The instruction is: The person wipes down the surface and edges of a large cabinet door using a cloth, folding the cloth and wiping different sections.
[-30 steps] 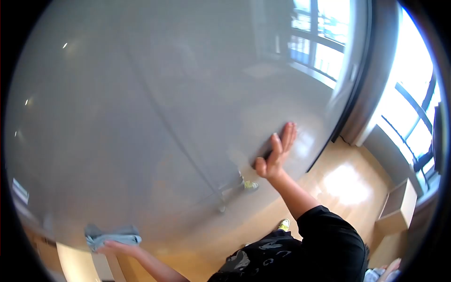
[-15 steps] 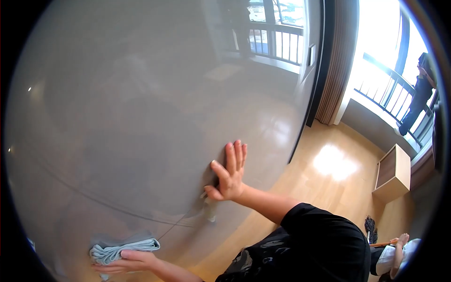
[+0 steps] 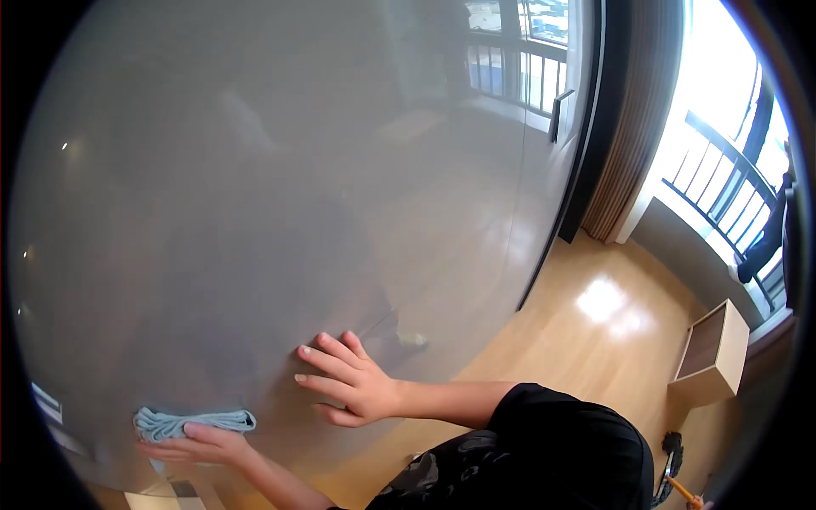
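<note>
My left hand (image 3: 208, 444) holds a folded light-blue cloth (image 3: 195, 422) against a glossy grey panel (image 3: 255, 212) at the lower left. Its thumb lies over the near edge of the cloth, and the other fingers stretch along beneath it. To the right of the cloth, my right hand (image 3: 357, 387) rests on the same panel with fingers spread and nothing in it. A black sleeve (image 3: 569, 433) covers the upper part of my right arm.
A dark handle (image 3: 561, 115) sits near the panel's right edge. Beyond are a brown curtain (image 3: 625, 153), a railing (image 3: 722, 178) and a person's leg (image 3: 765, 246). On the wooden floor (image 3: 544, 340) stand a small box-like cabinet (image 3: 714, 353) and a dark brush head (image 3: 671, 446).
My right hand has shifted left and down across the panel. My left hand has moved a little left and up in view with the cloth. The view has turned slightly.
</note>
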### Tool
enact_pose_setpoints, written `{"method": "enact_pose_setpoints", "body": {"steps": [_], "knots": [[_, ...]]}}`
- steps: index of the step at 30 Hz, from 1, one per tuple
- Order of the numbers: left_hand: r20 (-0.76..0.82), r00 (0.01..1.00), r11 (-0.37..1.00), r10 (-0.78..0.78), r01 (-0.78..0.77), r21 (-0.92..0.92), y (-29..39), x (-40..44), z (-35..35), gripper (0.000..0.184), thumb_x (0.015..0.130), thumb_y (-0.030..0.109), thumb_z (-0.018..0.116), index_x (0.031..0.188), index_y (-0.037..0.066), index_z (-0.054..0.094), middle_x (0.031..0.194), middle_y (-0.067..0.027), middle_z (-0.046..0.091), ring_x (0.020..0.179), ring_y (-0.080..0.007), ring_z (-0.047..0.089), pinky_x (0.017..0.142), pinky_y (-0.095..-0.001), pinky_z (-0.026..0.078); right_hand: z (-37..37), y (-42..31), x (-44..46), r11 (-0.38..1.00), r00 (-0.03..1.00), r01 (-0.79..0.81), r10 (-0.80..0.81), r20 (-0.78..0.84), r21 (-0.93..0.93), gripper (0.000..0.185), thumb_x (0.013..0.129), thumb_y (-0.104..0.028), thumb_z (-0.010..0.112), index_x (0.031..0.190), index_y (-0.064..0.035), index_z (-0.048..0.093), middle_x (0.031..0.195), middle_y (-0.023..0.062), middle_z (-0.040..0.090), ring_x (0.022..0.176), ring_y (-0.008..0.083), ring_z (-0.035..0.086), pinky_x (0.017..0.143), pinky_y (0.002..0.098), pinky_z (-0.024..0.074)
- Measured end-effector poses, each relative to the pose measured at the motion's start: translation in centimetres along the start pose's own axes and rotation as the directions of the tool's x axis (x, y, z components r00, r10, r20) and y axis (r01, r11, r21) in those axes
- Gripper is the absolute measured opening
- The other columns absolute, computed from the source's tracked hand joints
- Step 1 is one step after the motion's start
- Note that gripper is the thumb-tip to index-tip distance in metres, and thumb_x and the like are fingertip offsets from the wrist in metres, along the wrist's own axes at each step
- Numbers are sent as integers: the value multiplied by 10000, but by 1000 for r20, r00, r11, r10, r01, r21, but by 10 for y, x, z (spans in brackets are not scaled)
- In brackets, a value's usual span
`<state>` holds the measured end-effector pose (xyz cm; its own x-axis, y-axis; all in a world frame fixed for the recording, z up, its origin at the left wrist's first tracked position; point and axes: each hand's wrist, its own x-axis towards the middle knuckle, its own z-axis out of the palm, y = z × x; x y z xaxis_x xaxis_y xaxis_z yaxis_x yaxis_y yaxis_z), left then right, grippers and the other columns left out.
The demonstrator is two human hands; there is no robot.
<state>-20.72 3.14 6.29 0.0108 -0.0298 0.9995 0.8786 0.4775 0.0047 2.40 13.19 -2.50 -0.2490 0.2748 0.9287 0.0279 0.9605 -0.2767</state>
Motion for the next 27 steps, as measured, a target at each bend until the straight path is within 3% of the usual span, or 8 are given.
{"method": "enact_pose_setpoints", "body": {"steps": [2,4,5,8,12,21,24,27], "knots": [[-23,999,999,33,-33,-6,22,17,-17,713,1031,426,295,1481,-126,264,1503,-340,288,1371,-502,319,1124,-571,266,-48,-5,6,981,998,61,-64,6,187,432,759,-109,634,1188,-53,649,1454,251,461,1373,432,427,1065,563,385],[-22,999,999,37,-37,5,56,37,-43,704,1039,425,304,1515,-89,236,1550,-316,242,1403,-490,294,1139,-578,237,-121,17,-2,992,965,31,-60,-255,-119,444,727,-123,655,1165,-51,661,1401,262,480,1313,450,467,1037,553,417],[-20,999,999,35,-35,7,73,44,-49,701,1044,425,309,1532,-70,222,1574,-304,219,1418,-484,281,1146,-581,222,-153,27,-4,970,938,-90,6,-347,-225,457,722,-129,670,1173,-54,659,1400,264,479,1332,460,441,1044,557,411],[-31,997,995,68,-65,76,118,71,-78,759,1026,485,319,1523,-84,239,1566,-299,249,1420,-483,281,1135,-574,234,-229,56,-17,797,861,-371,102,-499,-477,727,832,-181,629,1475,27,360,1556,311,268,1454,510,214,1162,579,214],[-48,988,984,150,-144,103,171,83,-52,742,1015,537,322,1522,-5,309,1555,-276,292,1402,-499,297,1072,-616,276,-269,108,-24,756,845,-507,342,-411,-414,832,931,-298,508,1532,108,100,1623,306,19,1502,491,-18,1193,578,29],[224,905,930,362,-335,-151,343,65,-1,710,923,641,440,1509,240,416,1544,-139,393,1401,-431,338,1040,-667,205,-244,191,-56,662,864,-502,354,-358,-556,846,926,-357,504,1540,82,123,1629,295,14,1504,486,-31,1189,595,9],[204,853,854,480,-401,-332,356,35,5,693,858,590,584,1481,317,453,1527,-29,441,1395,-326,387,1044,-630,221,-246,200,-57,676,867,-493,333,-370,-547,835,922,-345,528,1550,53,148,1636,272,50,1513,461,7,1198,574,33],[212,866,823,453,-315,-472,335,12,15,722,774,499,722,1442,331,506,1481,17,500,1365,-273,416,1038,-589,245,-245,215,-60,641,845,-533,370,-387,-552,824,937,-384,534,1568,2,172,1649,235,70,1527,419,29,1193,575,40]]}}
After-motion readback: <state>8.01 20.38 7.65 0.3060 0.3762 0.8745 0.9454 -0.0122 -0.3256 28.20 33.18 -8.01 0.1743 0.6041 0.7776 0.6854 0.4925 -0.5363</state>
